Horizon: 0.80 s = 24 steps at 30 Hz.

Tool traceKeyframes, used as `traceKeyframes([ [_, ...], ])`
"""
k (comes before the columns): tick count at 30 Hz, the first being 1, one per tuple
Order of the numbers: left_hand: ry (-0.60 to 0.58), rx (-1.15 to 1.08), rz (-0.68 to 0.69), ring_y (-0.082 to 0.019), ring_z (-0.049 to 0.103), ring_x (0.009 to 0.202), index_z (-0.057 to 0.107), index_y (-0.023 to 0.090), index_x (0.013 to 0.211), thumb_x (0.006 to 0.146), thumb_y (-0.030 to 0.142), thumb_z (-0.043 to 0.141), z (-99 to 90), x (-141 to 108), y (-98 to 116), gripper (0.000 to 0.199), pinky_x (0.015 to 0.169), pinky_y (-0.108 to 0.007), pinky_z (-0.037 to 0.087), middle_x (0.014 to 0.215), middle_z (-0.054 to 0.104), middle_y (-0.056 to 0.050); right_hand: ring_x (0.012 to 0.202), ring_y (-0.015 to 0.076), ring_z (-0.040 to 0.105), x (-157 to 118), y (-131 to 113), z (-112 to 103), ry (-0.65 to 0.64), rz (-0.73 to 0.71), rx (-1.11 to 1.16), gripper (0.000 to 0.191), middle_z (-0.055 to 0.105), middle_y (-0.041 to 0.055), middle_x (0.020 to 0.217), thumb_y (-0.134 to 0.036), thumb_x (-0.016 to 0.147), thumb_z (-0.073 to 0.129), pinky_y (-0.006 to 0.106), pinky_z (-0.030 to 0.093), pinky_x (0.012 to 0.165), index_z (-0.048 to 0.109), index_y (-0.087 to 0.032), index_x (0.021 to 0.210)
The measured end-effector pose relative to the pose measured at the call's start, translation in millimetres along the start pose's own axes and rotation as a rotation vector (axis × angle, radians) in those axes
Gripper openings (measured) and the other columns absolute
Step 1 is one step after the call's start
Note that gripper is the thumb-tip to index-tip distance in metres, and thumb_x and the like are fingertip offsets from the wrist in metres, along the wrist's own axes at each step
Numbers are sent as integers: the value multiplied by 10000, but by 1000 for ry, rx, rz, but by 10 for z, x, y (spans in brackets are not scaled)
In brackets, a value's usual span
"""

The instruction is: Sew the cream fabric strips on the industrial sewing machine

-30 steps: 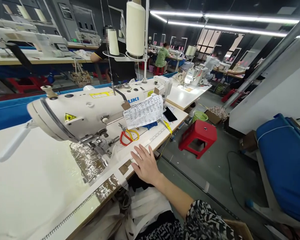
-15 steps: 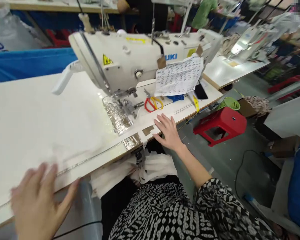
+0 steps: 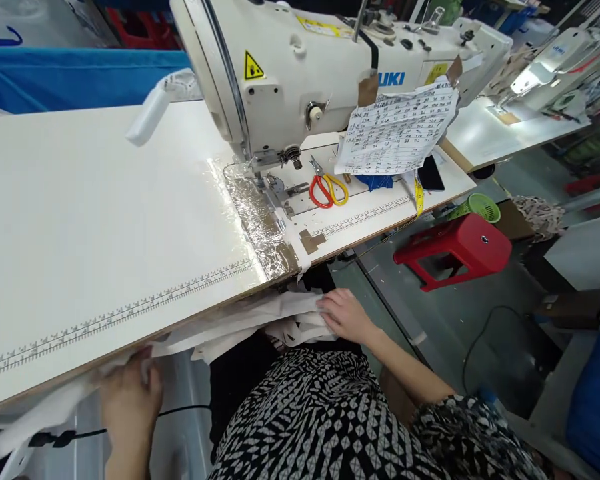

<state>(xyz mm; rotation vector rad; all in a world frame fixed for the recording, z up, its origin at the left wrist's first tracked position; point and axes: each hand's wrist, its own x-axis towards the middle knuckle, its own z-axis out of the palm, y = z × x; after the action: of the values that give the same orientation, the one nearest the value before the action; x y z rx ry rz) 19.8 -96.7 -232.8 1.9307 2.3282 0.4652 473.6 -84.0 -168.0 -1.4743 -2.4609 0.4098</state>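
Below the table's front edge, a long piece of white fabric (image 3: 240, 323) stretches from my lap toward the lower left. My right hand (image 3: 349, 316) has its fingers closed on the fabric's right end, above my lap. Farther left, my left hand (image 3: 133, 393) is curled on the same fabric, close under the table edge; motion blurs it and its fingertips are partly hidden. Above stands a white sewing machine (image 3: 280, 73), its needle area bare of fabric. Scissors (image 3: 329, 191) with red and yellow handles lie beside the machine's base.
A handwritten paper sheet (image 3: 397, 130) hangs on the machine. A phone (image 3: 430, 175) and a yellow tape measure (image 3: 419, 197) lie at the right of the white table (image 3: 105, 220). A red stool (image 3: 460, 250) and a green basket (image 3: 481, 208) stand on the floor. Under the table is a translucent bin (image 3: 183, 413).
Both hands have gone from the tabletop down below its front edge and taken hold of the white fabric. The fabric is now drawn out leftward. The view has shifted closer to the table.
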Motion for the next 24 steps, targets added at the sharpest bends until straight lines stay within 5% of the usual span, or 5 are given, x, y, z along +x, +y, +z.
traceKeyframes([
  [6,-142,-250,-90,-379,681,987,632,28,1204,842,444,416,32,-267,558,592,894,-526,563,1119,700,-252,1029,269,559,-219,-16,65,-475,169,74,123,685,124,1031,-248,891,654,399,381,930,683,-158,970],
  [9,-432,-557,-140,-281,691,804,695,153,1128,845,582,484,-118,-343,1157,556,704,-387,575,1010,738,-141,1003,269,584,-176,-60,45,-442,232,93,53,694,127,979,-189,884,621,403,390,931,653,-149,897],
  [14,-1173,-1048,-127,-288,669,964,732,197,788,829,681,559,-93,-370,2060,516,947,-396,500,909,739,-97,727,146,622,-89,-281,-22,-376,336,215,38,687,5,792,-174,927,558,255,433,692,592,-184,914],
  [20,-1039,-1582,-613,-161,541,695,611,185,760,614,614,813,-19,-271,2570,497,705,-286,473,717,594,-7,782,188,605,15,-602,-350,53,68,294,155,675,29,803,-260,960,551,326,448,745,612,-213,825],
  [24,-1251,-1384,-165,-92,317,553,531,170,682,733,572,761,-339,-73,2605,466,517,-235,258,605,414,55,1033,220,629,218,-505,-503,112,18,473,218,711,85,1052,-293,1012,467,433,468,1002,665,-219,1062],
])
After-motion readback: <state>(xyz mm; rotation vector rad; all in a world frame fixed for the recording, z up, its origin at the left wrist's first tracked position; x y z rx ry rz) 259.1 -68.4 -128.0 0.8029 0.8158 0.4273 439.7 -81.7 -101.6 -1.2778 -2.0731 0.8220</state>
